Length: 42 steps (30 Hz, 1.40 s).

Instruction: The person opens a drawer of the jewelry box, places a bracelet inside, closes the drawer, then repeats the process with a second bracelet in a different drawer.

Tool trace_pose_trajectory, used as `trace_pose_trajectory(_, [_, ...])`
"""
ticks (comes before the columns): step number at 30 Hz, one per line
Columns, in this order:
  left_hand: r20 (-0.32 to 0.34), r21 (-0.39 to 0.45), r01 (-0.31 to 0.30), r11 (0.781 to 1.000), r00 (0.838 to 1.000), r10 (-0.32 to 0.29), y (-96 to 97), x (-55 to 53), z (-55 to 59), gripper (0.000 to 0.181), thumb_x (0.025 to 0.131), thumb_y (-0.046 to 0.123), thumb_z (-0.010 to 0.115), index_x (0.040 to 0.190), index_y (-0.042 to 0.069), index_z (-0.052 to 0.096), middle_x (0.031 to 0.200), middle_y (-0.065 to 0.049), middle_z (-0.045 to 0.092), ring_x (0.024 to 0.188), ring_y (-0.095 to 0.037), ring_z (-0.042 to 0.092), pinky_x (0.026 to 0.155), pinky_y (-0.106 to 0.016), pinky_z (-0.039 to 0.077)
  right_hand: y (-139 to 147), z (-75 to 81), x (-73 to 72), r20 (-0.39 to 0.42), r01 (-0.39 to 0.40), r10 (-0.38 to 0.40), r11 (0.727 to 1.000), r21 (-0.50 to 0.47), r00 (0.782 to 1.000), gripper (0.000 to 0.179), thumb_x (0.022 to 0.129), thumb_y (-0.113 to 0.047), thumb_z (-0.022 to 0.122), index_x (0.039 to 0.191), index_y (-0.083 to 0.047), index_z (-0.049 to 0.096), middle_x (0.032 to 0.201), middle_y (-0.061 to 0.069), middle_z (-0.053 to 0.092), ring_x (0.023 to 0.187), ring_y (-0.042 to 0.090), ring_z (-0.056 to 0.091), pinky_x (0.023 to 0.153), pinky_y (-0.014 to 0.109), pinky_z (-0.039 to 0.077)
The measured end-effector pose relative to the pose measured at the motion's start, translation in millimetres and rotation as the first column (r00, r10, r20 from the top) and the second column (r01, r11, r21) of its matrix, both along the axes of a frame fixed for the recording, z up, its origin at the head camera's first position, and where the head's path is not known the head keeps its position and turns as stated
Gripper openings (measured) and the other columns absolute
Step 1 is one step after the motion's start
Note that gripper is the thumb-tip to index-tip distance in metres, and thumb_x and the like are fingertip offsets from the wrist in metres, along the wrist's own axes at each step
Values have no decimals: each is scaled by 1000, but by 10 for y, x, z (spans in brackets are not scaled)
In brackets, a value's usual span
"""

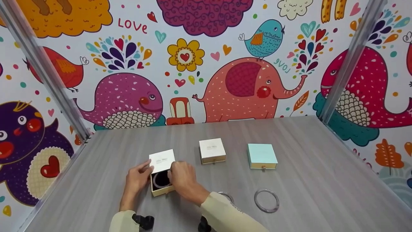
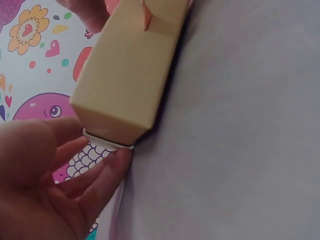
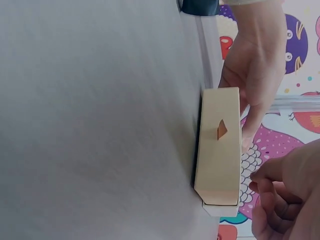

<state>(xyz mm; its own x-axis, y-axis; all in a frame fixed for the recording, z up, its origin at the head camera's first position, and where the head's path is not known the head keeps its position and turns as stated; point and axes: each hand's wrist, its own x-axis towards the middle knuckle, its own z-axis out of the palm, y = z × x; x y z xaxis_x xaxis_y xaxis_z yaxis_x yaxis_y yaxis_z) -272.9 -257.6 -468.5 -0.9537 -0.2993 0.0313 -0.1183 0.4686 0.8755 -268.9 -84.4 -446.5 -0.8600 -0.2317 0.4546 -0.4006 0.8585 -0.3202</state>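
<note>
One box is gripped by the left hand, the right hand curled nearby.

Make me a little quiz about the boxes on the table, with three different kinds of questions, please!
1. Counting: How many boxes stand on the table?
2. True or false: The left hand touches the open white box.
3. Look closely: What lies inside that box's pulled-out drawer?

Key:
1. Three: the open white box, a closed white box and a turquoise box.
2. True.
3. A ring, on a dark lining.
</note>
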Motion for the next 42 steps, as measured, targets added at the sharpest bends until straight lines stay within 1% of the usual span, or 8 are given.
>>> trace_pose_trajectory(5, [4, -4, -1, 1000, 1000, 1, -4, -7, 13, 43, 95, 21, 67, 135, 6, 62, 89, -6, 71, 61, -6, 57, 58, -20, 47, 77, -25, 87, 1, -84, 85, 993, -80, 996, 26, 85, -18, 76, 63, -13, 65, 62, -1, 68, 59, 15, 65, 50, 26, 45])
trace_pose_trajectory(14, [-3, 6, -1, 1000, 1000, 1, -1, -7, 10, 42, 95, 20, 67, 134, 5, 63, 91, -7, 74, 61, -5, 58, 57, -19, 48, 152, -61, 265, 64, -139, 152, 976, -170, 986, 19, 86, -19, 75, 69, -13, 72, 64, -5, 68, 56, 2, 55, 52, 18, 42])
trace_pose_trajectory(24, [-8, 5, -9, 1000, 1000, 9, 7, 0, -10, 41, 95, 19, 66, 133, 4, 63, 92, -9, 74, 61, -4, 57, 57, -19, 48, 181, -134, 443, 168, -185, 240, 939, -290, 956, 13, 84, -14, 75, 71, -13, 72, 64, -6, 68, 57, -4, 50, 55, 15, 41])
trace_pose_trajectory(27, [-8, -6, -11, 1000, 1000, 11, 8, 4, -15, 41, 95, 19, 67, 133, 4, 64, 94, -11, 75, 61, -4, 57, 58, -18, 47, 190, -153, 461, 213, -190, 271, 923, -335, 939, 14, 83, -13, 75, 69, -12, 71, 62, -5, 68, 55, -6, 47, 53, 14, 39])
trace_pose_trajectory(33, [-4, 1, -6, 1000, 1000, 6, 5, -4, -15, 41, 95, 19, 66, 134, 4, 63, 107, -19, 75, 65, -3, 58, 59, -17, 49, 202, -185, 456, 348, -166, 363, 859, -484, 865, 18, 86, -15, 73, 71, -6, 75, 59, -1, 68, 48, -4, 45, 47, 15, 38])
trace_pose_trajectory(36, [3, 4, -8, 1000, 1000, 8, 5, -6, -16, 42, 95, 20, 67, 134, 5, 63, 106, -18, 74, 66, -3, 58, 59, -17, 49, 202, -208, 449, 427, -113, 408, 817, -566, 807, 21, 90, -15, 71, 72, -4, 75, 54, 1, 64, 40, -1, 45, 40, 16, 38])
trace_pose_trajectory(40, [4, 2, -5, 1000, 1000, 5, 2, -9, -17, 42, 95, 20, 67, 134, 5, 63, 101, -15, 75, 66, -3, 58, 59, -17, 49, 188, -224, 454, 549, 22, 433, 771, -636, 716, 22, 92, -18, 70, 75, -6, 74, 51, 0, 60, 36, 5, 48, 35, 21, 43])
trace_pose_trajectory(42, [-5, -3, 1, 1000, 1000, -1, -2, -12, -18, 42, 95, 20, 67, 133, 4, 63, 99, -14, 75, 65, -3, 57, 58, -18, 48, 178, -223, 454, 590, 80, 436, 756, -650, 680, 22, 92, -20, 70, 75, -6, 74, 51, 0, 60, 36, 7, 50, 36, 24, 46])
